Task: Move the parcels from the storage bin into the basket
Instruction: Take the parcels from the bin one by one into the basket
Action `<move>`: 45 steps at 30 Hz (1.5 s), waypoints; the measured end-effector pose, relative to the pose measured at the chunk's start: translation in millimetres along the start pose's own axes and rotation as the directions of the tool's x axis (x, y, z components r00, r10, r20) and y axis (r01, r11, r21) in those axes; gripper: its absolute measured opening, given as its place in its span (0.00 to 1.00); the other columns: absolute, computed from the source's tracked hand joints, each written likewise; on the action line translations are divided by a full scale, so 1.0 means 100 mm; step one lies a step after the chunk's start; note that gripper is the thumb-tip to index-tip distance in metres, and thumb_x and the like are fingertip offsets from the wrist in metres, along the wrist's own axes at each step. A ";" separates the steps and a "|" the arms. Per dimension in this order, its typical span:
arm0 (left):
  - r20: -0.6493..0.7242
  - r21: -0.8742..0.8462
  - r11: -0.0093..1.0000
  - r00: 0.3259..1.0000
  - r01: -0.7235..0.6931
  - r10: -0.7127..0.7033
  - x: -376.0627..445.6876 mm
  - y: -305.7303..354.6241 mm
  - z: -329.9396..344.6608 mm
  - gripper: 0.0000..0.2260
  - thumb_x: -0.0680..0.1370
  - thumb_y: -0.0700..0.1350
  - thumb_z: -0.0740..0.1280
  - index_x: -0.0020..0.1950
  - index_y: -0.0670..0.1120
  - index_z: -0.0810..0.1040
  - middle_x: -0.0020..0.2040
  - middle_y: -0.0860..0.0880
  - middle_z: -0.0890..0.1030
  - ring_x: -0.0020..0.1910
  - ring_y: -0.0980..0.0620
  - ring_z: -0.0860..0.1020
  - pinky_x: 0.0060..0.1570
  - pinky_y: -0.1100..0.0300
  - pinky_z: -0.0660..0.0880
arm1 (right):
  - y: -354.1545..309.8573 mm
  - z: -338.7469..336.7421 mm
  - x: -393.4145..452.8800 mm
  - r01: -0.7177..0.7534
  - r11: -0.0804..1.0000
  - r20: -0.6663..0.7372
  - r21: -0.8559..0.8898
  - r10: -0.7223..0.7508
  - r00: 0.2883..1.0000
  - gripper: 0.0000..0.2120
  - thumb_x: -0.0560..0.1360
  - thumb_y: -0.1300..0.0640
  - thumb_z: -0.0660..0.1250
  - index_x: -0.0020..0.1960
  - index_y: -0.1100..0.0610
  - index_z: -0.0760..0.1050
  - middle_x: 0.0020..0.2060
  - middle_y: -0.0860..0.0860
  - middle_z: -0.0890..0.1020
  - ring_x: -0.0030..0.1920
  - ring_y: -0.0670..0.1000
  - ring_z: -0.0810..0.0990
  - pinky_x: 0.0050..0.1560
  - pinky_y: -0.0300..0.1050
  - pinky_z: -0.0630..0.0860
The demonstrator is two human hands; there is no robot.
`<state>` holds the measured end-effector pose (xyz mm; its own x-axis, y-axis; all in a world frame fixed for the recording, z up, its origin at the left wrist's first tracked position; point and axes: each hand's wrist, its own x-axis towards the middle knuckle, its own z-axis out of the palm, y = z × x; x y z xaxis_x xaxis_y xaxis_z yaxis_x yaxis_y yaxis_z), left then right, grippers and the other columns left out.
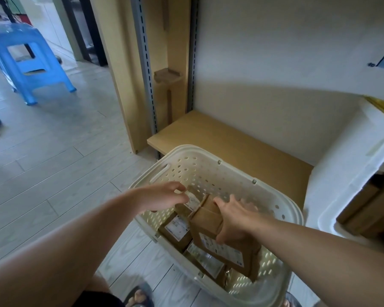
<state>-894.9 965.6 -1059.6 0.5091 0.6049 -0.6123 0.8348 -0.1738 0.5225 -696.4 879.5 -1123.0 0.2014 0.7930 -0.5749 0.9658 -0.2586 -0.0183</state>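
Both forearms reach forward over the basket (282, 209). The right hand (235, 218) grips a brown parcel (208, 220) inside it, fingers curled around the box. At 11 o'clock, the left hand (164, 196) pinches another parcel's label (193, 201).

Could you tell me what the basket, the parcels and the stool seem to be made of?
Basket: cream moulded plastic, likely, with punched holes and a smooth rim. Parcels: brown cardboard, matte, with white printed labels. Stool: glossy blue plastic, judging by its sheen.
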 end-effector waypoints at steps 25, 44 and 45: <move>-0.007 0.007 0.994 0.994 -0.105 0.105 0.18 -0.11 0.04 0.19 0.84 0.53 0.62 0.75 0.56 0.69 0.63 0.52 0.77 0.57 0.50 0.79 0.53 0.60 0.76 | 0.18 0.18 0.28 0.135 0.950 -0.014 -0.282 -0.145 0.989 0.56 0.68 0.32 0.74 0.82 0.51 0.46 0.79 0.60 0.54 0.75 0.63 0.61 0.69 0.64 0.70; -0.584 -0.078 0.542 0.479 -0.836 0.655 -0.31 1.61 0.44 0.14 0.83 0.53 0.61 0.64 0.50 0.79 0.56 0.56 0.84 0.59 0.54 0.81 0.58 0.55 0.77 | 1.03 -0.62 -1.60 0.676 0.644 -0.898 0.358 0.038 0.439 0.25 0.74 0.58 0.73 0.69 0.54 0.72 0.61 0.48 0.79 0.61 0.48 0.78 0.56 0.52 0.80; -0.594 -0.045 0.509 0.433 -0.860 0.678 -0.34 1.69 0.49 0.17 0.82 0.55 0.60 0.65 0.48 0.79 0.57 0.54 0.84 0.59 0.51 0.81 0.58 0.52 0.77 | 1.09 -0.63 -1.65 0.688 0.634 -0.910 0.354 0.065 0.409 0.23 0.74 0.59 0.73 0.68 0.55 0.73 0.59 0.49 0.79 0.60 0.49 0.78 0.54 0.52 0.80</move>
<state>-760.8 878.0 -979.7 0.6621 0.6052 0.4420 -0.0223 -0.5736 0.8188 -613.8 755.4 -978.9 0.2934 0.8097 0.5082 0.6927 0.1864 -0.6968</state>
